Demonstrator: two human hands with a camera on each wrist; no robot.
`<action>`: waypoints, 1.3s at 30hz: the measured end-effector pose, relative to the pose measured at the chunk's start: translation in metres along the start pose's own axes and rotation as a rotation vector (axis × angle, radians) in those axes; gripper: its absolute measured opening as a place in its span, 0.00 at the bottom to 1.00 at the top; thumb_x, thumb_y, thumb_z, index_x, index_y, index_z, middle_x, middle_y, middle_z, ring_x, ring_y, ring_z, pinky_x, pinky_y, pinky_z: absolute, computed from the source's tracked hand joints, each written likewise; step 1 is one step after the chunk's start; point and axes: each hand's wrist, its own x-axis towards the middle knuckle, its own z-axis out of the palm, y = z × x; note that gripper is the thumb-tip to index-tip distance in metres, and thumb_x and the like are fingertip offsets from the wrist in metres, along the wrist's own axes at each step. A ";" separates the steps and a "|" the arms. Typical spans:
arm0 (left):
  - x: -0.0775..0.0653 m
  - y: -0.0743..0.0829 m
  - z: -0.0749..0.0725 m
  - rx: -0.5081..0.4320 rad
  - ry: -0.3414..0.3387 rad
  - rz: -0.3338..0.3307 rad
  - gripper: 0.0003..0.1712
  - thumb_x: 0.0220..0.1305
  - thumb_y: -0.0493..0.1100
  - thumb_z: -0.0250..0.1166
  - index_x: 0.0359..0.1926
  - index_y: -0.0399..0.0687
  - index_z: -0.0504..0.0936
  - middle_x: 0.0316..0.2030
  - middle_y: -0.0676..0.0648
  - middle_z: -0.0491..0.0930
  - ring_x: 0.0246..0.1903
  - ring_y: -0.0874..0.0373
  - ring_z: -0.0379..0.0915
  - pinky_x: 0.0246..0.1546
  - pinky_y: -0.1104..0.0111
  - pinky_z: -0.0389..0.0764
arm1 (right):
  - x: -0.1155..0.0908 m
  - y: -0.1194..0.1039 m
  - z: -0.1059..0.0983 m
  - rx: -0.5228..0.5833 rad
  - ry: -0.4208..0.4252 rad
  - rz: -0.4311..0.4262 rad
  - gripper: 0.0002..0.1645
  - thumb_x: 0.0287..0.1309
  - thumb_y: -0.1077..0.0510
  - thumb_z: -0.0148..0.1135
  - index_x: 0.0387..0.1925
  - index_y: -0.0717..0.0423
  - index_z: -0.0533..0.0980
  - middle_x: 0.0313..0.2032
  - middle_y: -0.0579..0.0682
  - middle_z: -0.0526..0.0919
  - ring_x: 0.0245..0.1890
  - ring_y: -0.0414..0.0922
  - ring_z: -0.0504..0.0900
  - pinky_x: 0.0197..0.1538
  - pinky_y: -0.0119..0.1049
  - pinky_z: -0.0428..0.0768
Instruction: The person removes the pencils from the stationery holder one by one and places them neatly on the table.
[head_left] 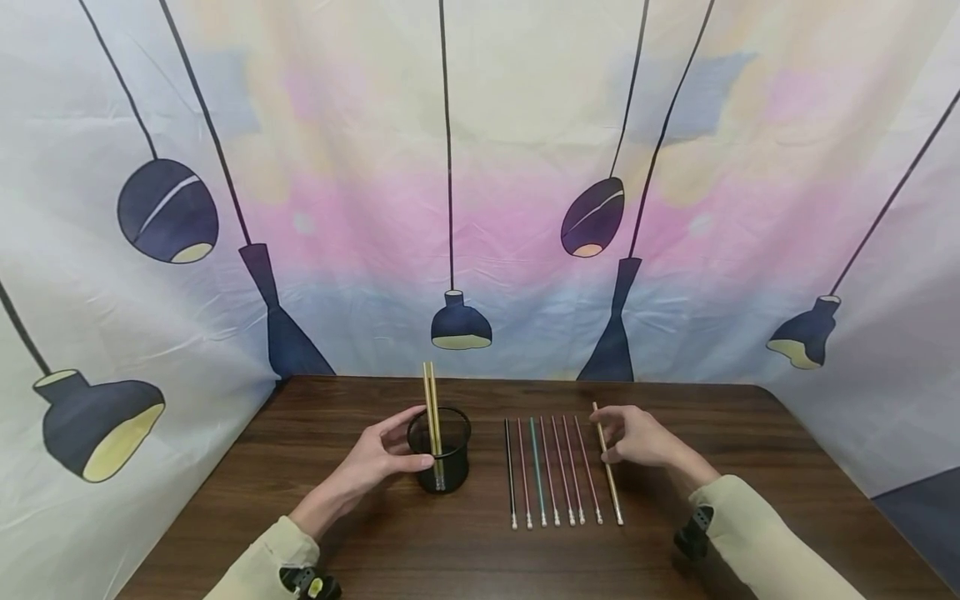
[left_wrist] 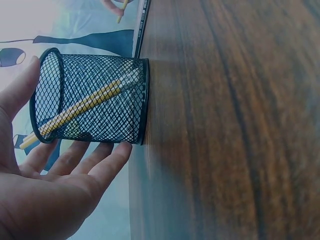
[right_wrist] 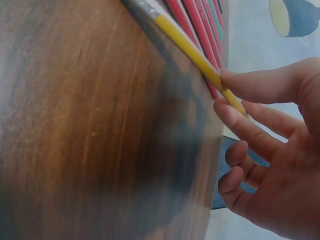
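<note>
A black mesh pencil cup stands upright on the table, two yellow pencils leaning inside it. My left hand holds the cup from its left side, thumb by the rim and fingers along the mesh wall. Thumb and fingers of my right hand pinch a yellow pencil near its upper end; its eraser end points toward me. Left of that pencil lies a row of pencils: a black pencil, a teal pencil and several pink pencils, erasers toward me.
The dark wood-grain table ends at the back against a hanging cloth printed with lamps. Wrist cameras are strapped at both sleeves. The pencil row lies between the cup and my right hand.
</note>
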 end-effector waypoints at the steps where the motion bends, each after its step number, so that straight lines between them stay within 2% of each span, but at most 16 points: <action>1: 0.000 0.000 0.000 0.001 0.000 0.000 0.50 0.64 0.40 0.78 0.81 0.45 0.63 0.71 0.32 0.71 0.70 0.31 0.66 0.61 0.49 0.78 | 0.000 0.001 0.001 0.003 -0.003 0.002 0.37 0.48 0.74 0.76 0.63 0.70 0.77 0.34 0.49 0.82 0.34 0.46 0.78 0.37 0.44 0.76; 13: -0.002 0.002 0.002 -0.009 -0.003 -0.002 0.49 0.64 0.39 0.77 0.81 0.44 0.62 0.70 0.32 0.71 0.69 0.32 0.68 0.59 0.52 0.80 | 0.007 0.007 0.010 -0.013 -0.028 0.021 0.33 0.50 0.70 0.79 0.59 0.70 0.79 0.28 0.47 0.79 0.30 0.46 0.75 0.37 0.43 0.73; 26: -0.003 0.003 0.001 -0.008 -0.020 0.015 0.50 0.65 0.39 0.76 0.82 0.43 0.61 0.70 0.30 0.71 0.70 0.30 0.67 0.59 0.51 0.80 | 0.009 0.000 0.012 -0.044 -0.052 0.027 0.33 0.53 0.69 0.79 0.61 0.73 0.79 0.26 0.48 0.77 0.25 0.44 0.71 0.37 0.41 0.71; 32: -0.003 0.003 0.002 0.001 -0.007 -0.003 0.49 0.65 0.39 0.76 0.82 0.44 0.62 0.70 0.32 0.71 0.69 0.31 0.67 0.58 0.52 0.80 | 0.010 0.000 0.014 -0.050 -0.052 0.052 0.33 0.53 0.69 0.79 0.61 0.73 0.79 0.25 0.47 0.76 0.24 0.42 0.69 0.35 0.39 0.70; 39: -0.001 0.003 0.001 0.003 -0.002 -0.008 0.49 0.65 0.39 0.76 0.82 0.46 0.62 0.70 0.31 0.71 0.70 0.31 0.67 0.60 0.50 0.79 | 0.012 0.003 0.015 -0.056 -0.048 0.058 0.32 0.54 0.68 0.79 0.60 0.71 0.80 0.26 0.47 0.77 0.24 0.43 0.69 0.38 0.41 0.71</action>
